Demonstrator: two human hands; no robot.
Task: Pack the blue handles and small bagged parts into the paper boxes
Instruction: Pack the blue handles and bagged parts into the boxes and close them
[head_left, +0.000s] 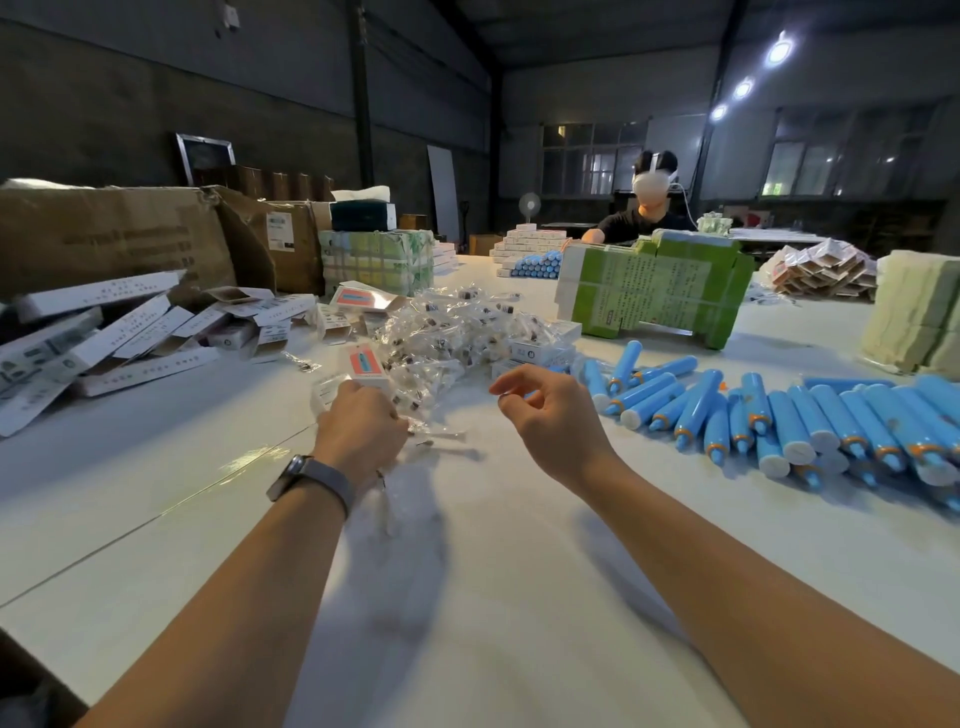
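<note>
I see both hands over the white tabletop (156, 493) near the middle of the frame. My left hand (361, 428) is curled round a small paper box (363, 368) with a red and blue picture on its face, held upright, and a clear bagged part (436, 435) lies just right of its knuckles; I cannot tell if the fingers also pinch it. My right hand (553, 410) hovers with fingers loosely bent, holding nothing. Just beyond the hands lies one heap of small bagged parts (457, 332), too many to count. At the right of the frame lie the blue handles (810, 421), some two dozen or more, partly overlapping. At the left, one loose pile of flat white boxes (114, 338) sits before one brown carton (109, 234). One green bundle (660, 286) stands upper right of centre. One person (644, 218) sits at the far end.
</note>
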